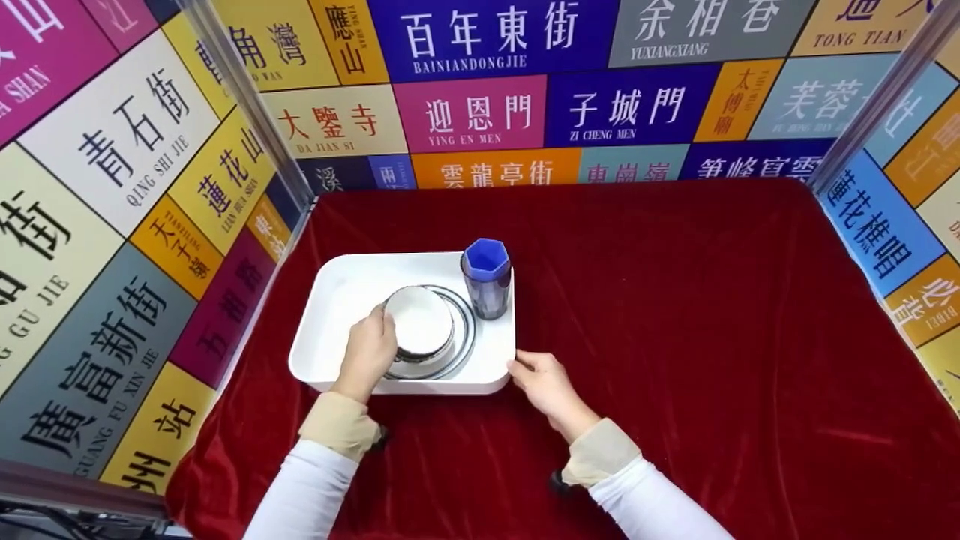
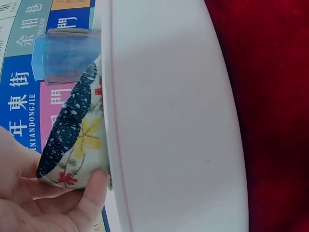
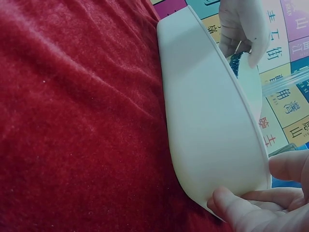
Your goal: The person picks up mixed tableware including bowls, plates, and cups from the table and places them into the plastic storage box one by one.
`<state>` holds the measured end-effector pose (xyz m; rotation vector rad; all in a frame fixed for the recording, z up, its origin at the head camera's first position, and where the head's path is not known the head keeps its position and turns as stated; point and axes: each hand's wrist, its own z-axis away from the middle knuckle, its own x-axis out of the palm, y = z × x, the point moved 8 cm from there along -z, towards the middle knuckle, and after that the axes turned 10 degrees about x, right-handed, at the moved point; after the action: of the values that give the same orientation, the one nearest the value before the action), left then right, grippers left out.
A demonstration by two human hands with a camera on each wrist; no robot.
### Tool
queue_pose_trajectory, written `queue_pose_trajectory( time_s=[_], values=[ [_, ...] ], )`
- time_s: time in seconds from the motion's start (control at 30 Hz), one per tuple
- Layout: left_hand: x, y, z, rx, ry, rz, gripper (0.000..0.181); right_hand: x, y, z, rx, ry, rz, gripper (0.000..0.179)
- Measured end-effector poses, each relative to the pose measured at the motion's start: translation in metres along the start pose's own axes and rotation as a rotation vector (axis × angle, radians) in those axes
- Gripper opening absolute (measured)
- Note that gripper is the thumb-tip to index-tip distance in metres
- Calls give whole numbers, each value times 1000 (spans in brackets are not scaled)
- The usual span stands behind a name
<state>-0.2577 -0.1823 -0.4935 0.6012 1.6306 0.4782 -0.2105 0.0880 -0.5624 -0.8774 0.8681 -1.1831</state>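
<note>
My left hand (image 1: 369, 349) grips a bowl (image 1: 420, 319) by its left side, thumb and fingers around its wall. In the left wrist view the bowl (image 2: 87, 137) shows yellow and red flowers and a speckled dark blue band. Beneath it, a dark-ringed plate (image 1: 466, 330) lies in a white rectangular tray (image 1: 330, 300). My right hand (image 1: 546, 381) holds the tray's near right corner; in the right wrist view its thumb (image 3: 224, 195) presses the outer wall. A tall tumbler with a blue hexagonal mouth (image 1: 487, 262) stands at the tray's right end.
The tray sits left of centre on a dark red velvet cloth (image 1: 660, 315). Panels with printed street names (image 1: 480, 112) rise at the back and both sides. Metal posts (image 1: 259, 105) mark the back corners.
</note>
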Motion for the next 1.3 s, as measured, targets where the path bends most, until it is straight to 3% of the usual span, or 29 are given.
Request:
queue_pose_trajectory(
  time_s=[0.3,0.6,0.83,0.93,1.3],
  values=[
    [3,-4,0,-62,-43,-40,47,0,1,0,17,0,-7,41],
    [6,-11,-9,-35,-71,-102,42,-1,2,-2,9,-2,6,42],
    [14,-23,-12,-157,-154,-70,47,-1,1,-1,17,-1,25,43],
    [16,-25,-14,-182,-175,-57,48,-2,1,-3,23,4,18,43],
    [20,-27,-10,-131,-138,-91,46,-6,0,-4,10,20,114,40]
  ],
)
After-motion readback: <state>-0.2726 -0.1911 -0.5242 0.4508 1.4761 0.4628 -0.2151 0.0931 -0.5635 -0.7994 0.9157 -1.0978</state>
